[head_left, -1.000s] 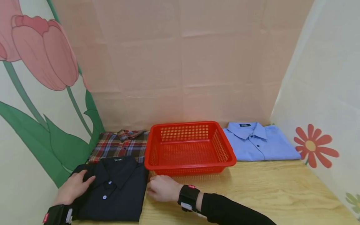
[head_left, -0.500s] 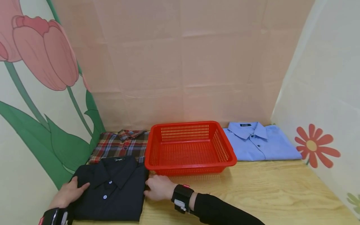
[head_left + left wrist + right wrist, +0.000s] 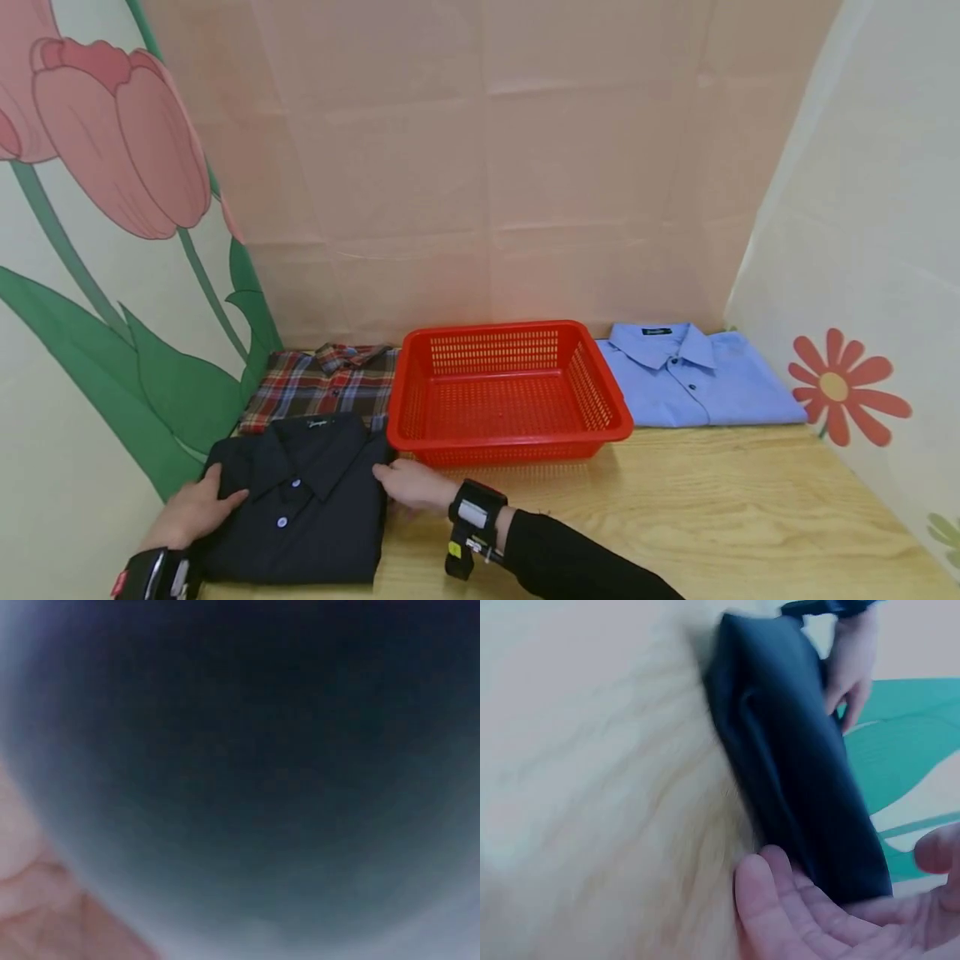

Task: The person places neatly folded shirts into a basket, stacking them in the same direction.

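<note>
A folded black shirt (image 3: 315, 517) with pale buttons lies at the front left of the table. My left hand (image 3: 187, 512) grips its left side, thumb over the top and the other fingers at the edge. At the opposite side my right hand (image 3: 412, 485) holds the right edge, the thumb side on top. From the right wrist view, the fingers (image 3: 780, 907) reach along and under the edge of the black shirt (image 3: 795, 742). Dark blur fills most of the left wrist view, with a bit of palm (image 3: 37, 900) at the lower left.
Behind the black shirt lies a folded plaid shirt (image 3: 322, 392). A red plastic basket (image 3: 510, 450) with nothing in it stands at the middle back, and a folded light blue shirt (image 3: 697, 392) lies to its right. Walls close in the wooden table (image 3: 675, 508) at back and sides.
My right hand has moved left from beside the black shirt onto its right edge. The left hand has slid slightly down and to the left side, and the shirt's sides have drawn in a little.
</note>
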`<move>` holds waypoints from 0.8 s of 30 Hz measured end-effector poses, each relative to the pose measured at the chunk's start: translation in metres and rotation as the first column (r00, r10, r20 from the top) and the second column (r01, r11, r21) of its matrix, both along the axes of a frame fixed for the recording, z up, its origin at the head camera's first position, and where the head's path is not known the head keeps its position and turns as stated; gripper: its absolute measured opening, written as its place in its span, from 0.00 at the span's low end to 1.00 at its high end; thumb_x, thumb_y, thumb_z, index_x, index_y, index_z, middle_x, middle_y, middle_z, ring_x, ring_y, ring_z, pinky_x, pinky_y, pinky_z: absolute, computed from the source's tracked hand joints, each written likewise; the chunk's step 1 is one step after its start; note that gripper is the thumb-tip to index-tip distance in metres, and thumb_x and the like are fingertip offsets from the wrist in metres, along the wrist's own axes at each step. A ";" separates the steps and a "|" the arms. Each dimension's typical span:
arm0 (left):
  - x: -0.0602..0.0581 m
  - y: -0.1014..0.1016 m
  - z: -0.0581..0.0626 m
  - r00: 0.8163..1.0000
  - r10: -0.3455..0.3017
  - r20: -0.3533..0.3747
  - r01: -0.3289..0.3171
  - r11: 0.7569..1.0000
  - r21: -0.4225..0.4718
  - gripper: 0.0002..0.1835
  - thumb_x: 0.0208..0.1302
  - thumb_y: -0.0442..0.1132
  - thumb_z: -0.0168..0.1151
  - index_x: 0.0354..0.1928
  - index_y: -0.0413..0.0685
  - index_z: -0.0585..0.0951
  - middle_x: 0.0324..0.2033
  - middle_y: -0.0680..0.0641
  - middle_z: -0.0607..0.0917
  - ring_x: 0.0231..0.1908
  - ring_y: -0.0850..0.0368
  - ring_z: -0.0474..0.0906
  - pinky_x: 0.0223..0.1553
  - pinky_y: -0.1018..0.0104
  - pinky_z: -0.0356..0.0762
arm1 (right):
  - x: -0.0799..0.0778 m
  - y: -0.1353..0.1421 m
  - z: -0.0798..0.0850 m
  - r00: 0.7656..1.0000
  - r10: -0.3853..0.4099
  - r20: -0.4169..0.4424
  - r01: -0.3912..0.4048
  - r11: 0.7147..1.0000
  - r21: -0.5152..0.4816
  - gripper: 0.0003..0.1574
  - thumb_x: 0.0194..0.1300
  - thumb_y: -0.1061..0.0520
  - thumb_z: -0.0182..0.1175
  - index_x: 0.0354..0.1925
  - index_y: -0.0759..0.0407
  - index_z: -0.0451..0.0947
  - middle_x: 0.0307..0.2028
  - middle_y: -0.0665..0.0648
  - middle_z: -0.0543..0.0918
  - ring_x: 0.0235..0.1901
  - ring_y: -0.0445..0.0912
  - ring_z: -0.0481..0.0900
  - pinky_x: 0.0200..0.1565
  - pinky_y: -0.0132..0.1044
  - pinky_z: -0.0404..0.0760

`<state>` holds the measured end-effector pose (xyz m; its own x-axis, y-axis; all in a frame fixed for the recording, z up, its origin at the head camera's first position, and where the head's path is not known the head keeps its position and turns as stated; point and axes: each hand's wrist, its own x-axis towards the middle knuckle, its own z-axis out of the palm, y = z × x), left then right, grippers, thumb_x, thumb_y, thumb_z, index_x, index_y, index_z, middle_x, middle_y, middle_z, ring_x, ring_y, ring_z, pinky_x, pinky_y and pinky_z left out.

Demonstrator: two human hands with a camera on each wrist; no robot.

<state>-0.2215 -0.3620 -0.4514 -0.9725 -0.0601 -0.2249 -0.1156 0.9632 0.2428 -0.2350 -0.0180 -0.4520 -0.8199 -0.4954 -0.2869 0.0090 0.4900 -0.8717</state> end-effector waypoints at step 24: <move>0.002 -0.009 0.010 0.998 0.032 0.049 -0.035 0.998 0.057 0.38 0.66 0.41 0.57 0.56 0.07 0.56 0.54 0.12 0.65 0.55 0.18 0.67 0.55 0.37 0.71 | 0.017 -0.036 -0.012 0.943 -0.296 0.153 0.323 0.924 -0.206 0.43 0.60 0.52 0.69 0.63 0.74 0.61 0.63 0.69 0.69 0.64 0.63 0.66 0.64 0.57 0.65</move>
